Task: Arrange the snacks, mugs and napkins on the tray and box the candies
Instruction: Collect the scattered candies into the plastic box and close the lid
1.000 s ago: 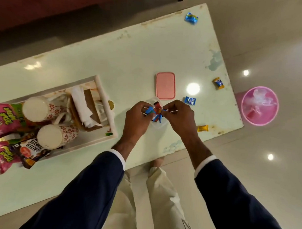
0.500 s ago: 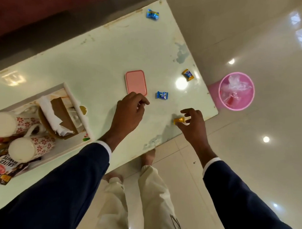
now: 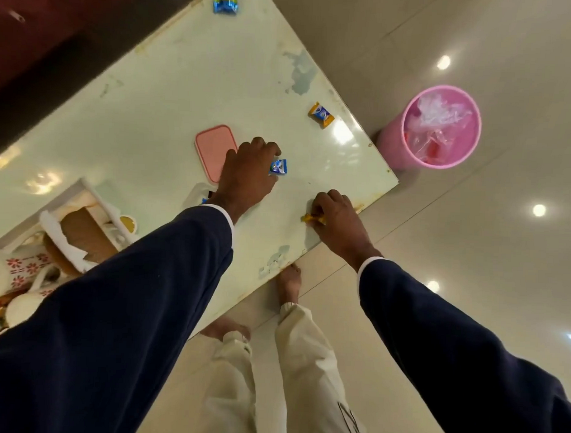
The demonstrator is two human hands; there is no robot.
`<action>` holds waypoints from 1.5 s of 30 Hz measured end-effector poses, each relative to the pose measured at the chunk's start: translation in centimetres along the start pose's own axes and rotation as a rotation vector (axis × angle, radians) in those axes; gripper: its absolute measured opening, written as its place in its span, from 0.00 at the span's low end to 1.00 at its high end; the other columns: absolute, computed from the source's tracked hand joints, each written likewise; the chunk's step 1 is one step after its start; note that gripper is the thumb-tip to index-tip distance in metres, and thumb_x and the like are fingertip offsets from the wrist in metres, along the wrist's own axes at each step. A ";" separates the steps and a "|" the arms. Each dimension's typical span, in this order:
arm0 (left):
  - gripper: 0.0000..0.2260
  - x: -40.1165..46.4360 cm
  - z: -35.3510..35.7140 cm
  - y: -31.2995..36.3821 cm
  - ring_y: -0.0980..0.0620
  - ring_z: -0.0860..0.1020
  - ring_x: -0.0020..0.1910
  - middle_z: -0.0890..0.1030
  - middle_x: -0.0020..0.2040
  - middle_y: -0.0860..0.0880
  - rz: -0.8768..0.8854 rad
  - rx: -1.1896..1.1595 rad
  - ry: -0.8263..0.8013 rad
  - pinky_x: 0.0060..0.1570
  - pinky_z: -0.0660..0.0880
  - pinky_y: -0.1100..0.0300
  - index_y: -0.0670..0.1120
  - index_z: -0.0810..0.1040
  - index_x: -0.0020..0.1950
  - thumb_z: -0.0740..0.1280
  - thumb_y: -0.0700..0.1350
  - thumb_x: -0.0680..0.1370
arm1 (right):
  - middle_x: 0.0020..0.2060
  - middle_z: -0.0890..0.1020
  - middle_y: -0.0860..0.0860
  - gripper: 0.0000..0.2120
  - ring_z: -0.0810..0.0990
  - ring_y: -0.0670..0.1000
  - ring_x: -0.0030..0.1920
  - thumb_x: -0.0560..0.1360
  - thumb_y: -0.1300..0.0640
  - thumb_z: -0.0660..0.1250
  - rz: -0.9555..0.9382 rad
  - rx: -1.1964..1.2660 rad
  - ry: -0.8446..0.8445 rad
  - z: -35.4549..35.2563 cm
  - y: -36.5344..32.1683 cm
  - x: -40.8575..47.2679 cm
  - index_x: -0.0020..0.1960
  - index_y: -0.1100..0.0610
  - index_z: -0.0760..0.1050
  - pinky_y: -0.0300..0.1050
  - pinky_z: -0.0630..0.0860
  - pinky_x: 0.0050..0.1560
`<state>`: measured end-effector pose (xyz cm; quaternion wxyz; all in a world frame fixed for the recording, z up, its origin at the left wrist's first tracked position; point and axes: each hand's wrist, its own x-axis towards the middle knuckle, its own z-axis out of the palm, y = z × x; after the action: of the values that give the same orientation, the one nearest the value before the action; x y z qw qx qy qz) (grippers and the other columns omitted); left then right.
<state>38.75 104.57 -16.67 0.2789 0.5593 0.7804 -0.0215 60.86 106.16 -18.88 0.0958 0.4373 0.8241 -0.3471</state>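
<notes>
My left hand (image 3: 248,173) pinches a small blue-wrapped candy (image 3: 278,167) on the pale table, just right of the pink box lid (image 3: 212,145). Closed fingers of my right hand (image 3: 334,214) grip a yellow candy (image 3: 311,218) near the table's front edge. The clear candy box (image 3: 196,193) peeks out under my left wrist, mostly hidden. An orange-and-blue candy (image 3: 320,114) lies near the right edge and a blue one (image 3: 225,3) at the far end. The white tray (image 3: 84,190) at left holds floral mugs (image 3: 23,268), napkins (image 3: 58,237) and snack packets.
A pink waste bin (image 3: 439,124) with plastic inside stands on the floor just past the table's right corner. A small gold round object (image 3: 128,223) lies beside the tray. My bare feet and light trousers are below the table's front edge.
Both hands left the candy box. The left reached forward and took hold of the blue candy; the right closed on the yellow candy. The camera tilted and moved closer.
</notes>
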 end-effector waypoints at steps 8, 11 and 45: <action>0.15 1.2 1.4 1.0 0.42 0.79 0.56 0.78 0.60 0.45 0.023 0.081 0.038 0.56 0.70 0.47 0.48 0.74 0.64 0.70 0.43 0.79 | 0.42 0.79 0.44 0.11 0.75 0.43 0.39 0.75 0.53 0.76 0.215 0.500 -0.028 -0.2 1.2 -1.1 0.51 0.53 0.76 0.32 0.73 0.38; 0.08 0.8 0.9 0.5 0.43 0.81 0.50 0.76 0.58 0.44 0.031 -0.150 0.008 0.56 0.74 0.49 0.45 0.79 0.59 0.71 0.42 0.80 | 0.43 0.79 0.43 0.10 0.76 0.42 0.39 0.76 0.51 0.75 0.246 0.546 -0.015 -0.6 1.5 -1.4 0.54 0.49 0.77 0.27 0.70 0.36; 0.03 -13.5 -0.7 -9.2 0.51 0.82 0.45 0.81 0.45 0.53 -0.438 -0.963 0.209 0.37 0.72 0.65 0.48 0.80 0.51 0.67 0.42 0.81 | 0.48 0.78 0.44 0.10 0.80 0.46 0.45 0.77 0.58 0.67 0.057 -0.080 0.153 -3.1 -9.6 4.3 0.56 0.48 0.74 0.42 0.73 0.41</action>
<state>33.34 89.74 -12.43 0.4136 0.1915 0.8239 0.3368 51.14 107.40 -13.85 0.0599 0.4815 0.8295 -0.2768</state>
